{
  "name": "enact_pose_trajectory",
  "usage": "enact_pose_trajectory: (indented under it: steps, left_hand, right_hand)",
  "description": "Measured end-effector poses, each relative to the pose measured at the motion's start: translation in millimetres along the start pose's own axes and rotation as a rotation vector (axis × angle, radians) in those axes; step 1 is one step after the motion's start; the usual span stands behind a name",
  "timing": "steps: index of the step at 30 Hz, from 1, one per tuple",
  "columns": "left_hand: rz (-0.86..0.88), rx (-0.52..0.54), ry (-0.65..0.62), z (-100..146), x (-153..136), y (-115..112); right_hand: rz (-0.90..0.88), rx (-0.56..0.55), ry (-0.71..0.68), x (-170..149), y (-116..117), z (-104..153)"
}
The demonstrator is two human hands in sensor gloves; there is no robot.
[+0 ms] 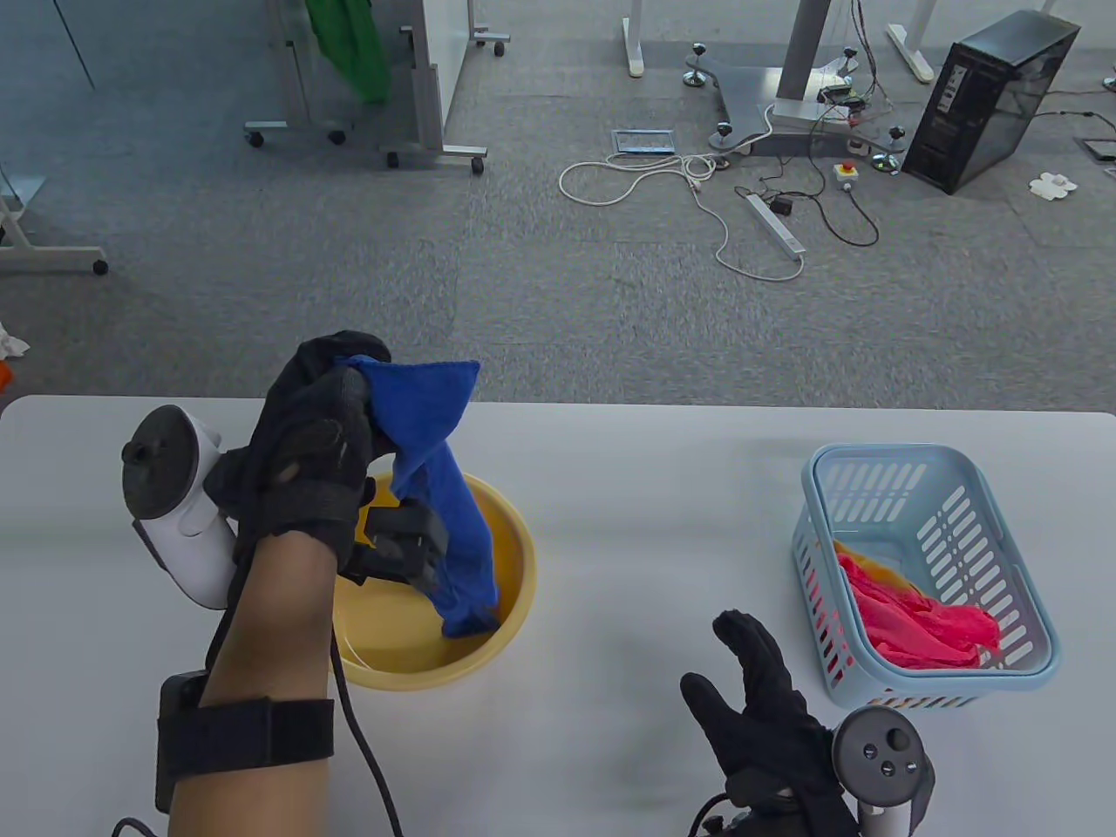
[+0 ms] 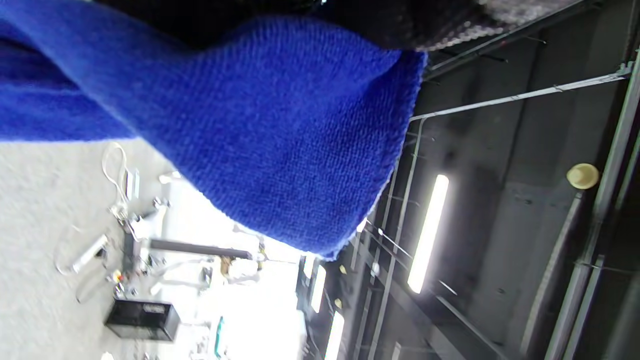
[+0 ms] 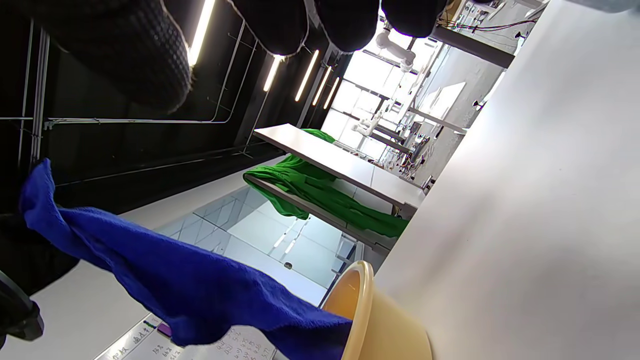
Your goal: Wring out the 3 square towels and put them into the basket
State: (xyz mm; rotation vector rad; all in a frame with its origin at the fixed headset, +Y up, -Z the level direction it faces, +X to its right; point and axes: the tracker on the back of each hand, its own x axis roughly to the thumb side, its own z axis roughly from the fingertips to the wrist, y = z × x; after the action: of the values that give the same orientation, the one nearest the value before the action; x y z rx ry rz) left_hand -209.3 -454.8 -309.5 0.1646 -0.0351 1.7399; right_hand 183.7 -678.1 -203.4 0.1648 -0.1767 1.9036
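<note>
Left hand (image 1: 305,445) clenched round top of blue towel (image 1: 440,488), lifted at near left; its tail dangles in yellow bowl (image 1: 514,540); right hand (image 1: 754,697) spread, empty, near blue basket (image 1: 924,462) holding a pink towel (image 1: 915,623); risk: one-handed lift leaves towel sodden, likely dripping across table (image 1: 663,488); bowl may tip.

Table view looks down from the person's side; both sideways-tilted wrist views share the blue towel (image 2: 280,140).
</note>
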Motion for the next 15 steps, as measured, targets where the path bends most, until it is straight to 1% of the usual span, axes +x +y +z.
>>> enact_pose_trajectory:
  steps: [6,10,15]
  left_hand:
    - [0.124,-0.156,-0.105,6,10,-37]
    - [0.134,-0.222,-0.209,14,13,-60]
    - [0.249,-0.345,-0.240,23,10,-94]
  right_hand:
    - [0.005,0.011,-0.014,0,2,0]
    - [0.002,0.011,-0.025,1,1,-1]
    - [0.011,0.000,-0.023,1,1,0]
